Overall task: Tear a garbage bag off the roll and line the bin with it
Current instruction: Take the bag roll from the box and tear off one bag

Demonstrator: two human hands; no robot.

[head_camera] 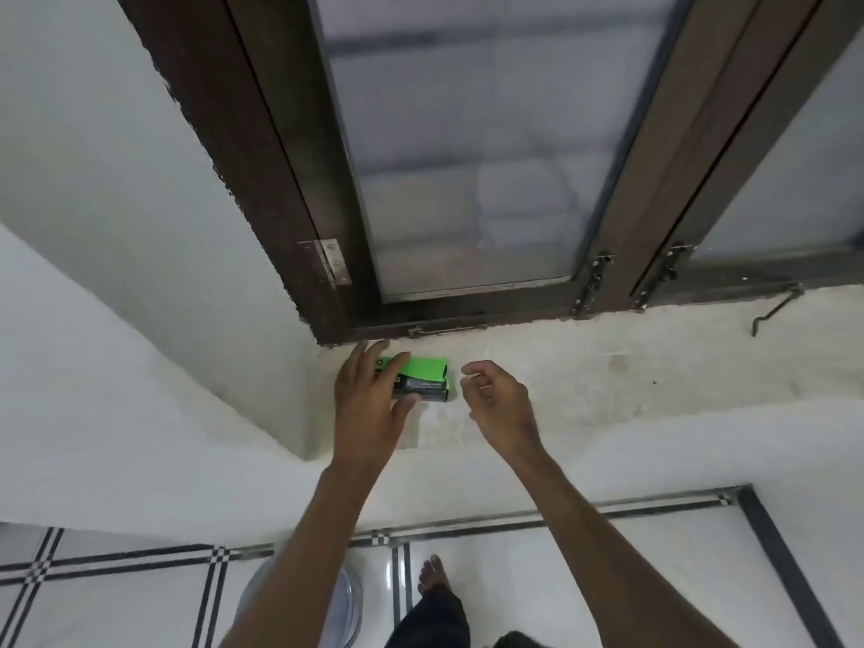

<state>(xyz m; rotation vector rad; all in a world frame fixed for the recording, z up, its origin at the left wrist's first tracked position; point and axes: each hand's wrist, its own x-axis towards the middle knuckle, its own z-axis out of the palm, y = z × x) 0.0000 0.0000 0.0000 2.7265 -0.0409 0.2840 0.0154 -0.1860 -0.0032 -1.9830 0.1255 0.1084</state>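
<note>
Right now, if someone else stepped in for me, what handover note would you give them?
Left hand: fingers spread over the green and black bag box on the window sill, not yet lifting it.
Right hand: empty, loosely curled just right of the box, not touching it.
Bin: only an edge shows on the floor below; no liner is visible.
Done: nothing visible yet.
Left: pick up the box, tear off a bag, line the bin.

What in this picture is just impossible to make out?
- Print on the green and black box: too small and blurred, with the left hand covering one end.
- Whether a bag roll is inside: the box hides it.
- The grey bin: mostly behind the left forearm, cut by the bottom edge.
- Beyond the window: frosted, blurred.
</note>
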